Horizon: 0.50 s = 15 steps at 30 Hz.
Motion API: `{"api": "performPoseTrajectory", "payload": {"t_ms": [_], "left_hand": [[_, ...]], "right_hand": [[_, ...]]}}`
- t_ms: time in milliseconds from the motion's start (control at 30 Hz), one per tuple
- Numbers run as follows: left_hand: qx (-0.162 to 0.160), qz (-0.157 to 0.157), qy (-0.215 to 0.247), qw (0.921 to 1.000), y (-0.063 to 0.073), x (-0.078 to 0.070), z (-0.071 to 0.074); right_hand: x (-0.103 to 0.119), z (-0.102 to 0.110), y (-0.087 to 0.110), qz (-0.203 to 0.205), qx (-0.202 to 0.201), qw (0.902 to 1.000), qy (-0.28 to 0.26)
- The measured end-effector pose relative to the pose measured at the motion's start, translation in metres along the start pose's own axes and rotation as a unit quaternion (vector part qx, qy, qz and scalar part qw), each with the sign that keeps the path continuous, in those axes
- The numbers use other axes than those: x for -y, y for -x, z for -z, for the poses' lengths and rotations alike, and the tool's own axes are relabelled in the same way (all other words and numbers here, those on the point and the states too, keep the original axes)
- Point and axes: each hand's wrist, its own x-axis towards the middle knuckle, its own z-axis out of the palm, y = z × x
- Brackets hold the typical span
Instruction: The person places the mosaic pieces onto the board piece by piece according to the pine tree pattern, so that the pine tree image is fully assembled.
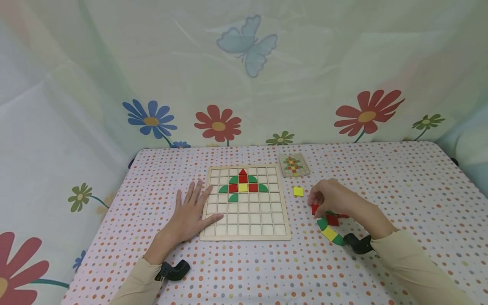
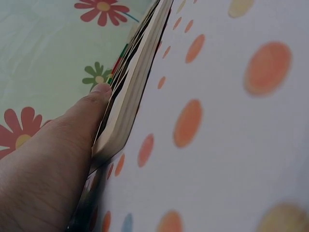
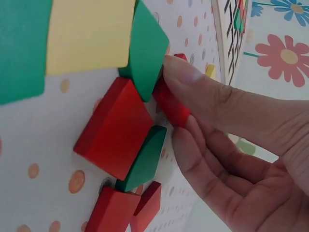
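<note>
My left hand (image 1: 187, 217) lies flat with spread fingers over the left edge of a wooden grid board (image 1: 244, 218). In the left wrist view its thumb (image 2: 79, 118) rests along the board's edge. On the board, red, green and yellow tiles form a stepped shape under a red triangle (image 1: 242, 172), with a green quarter-round tile (image 1: 233, 198) lowest. Right of the board, my right hand (image 1: 337, 199) pinches a red tile (image 3: 173, 107) between thumb and fingers. Close by lie a red square tile (image 3: 116, 128), green tiles (image 3: 145, 50) and a yellow tile (image 3: 89, 36), partly under the hand.
A small picture card (image 1: 294, 165) with a tree-like tile pattern lies at the board's upper right corner. A single yellow square (image 1: 298, 192) sits between board and right hand. Dotted cloth (image 1: 244, 271) covers the table, and a flowered curtain (image 1: 305, 84) hangs behind.
</note>
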Motion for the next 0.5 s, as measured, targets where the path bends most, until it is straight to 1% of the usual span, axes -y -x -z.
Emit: {"api": "performPoseTrajectory", "payload": {"t_ms": [100, 200, 400, 500], "left_hand": [[0.000, 0.001, 0.001, 1.0000, 0.000, 0.000, 0.001], [-0.002, 0.002, 0.003, 1.0000, 0.001, 0.001, 0.001], [-0.006, -0.001, 0.006, 1.0000, 0.002, 0.001, 0.001], [0.000, -0.002, 0.004, 1.0000, 0.001, 0.000, 0.001]], "right_hand": [[0.001, -0.002, 0.001, -0.003, -0.006, 1.0000, 0.001], [0.001, -0.004, 0.003, 0.002, -0.022, 0.9998, 0.000], [0.001, -0.016, 0.010, 0.038, -0.080, 0.9958, 0.024], [0.001, -0.019, 0.014, 0.049, -0.095, 0.9938, 0.032]]}}
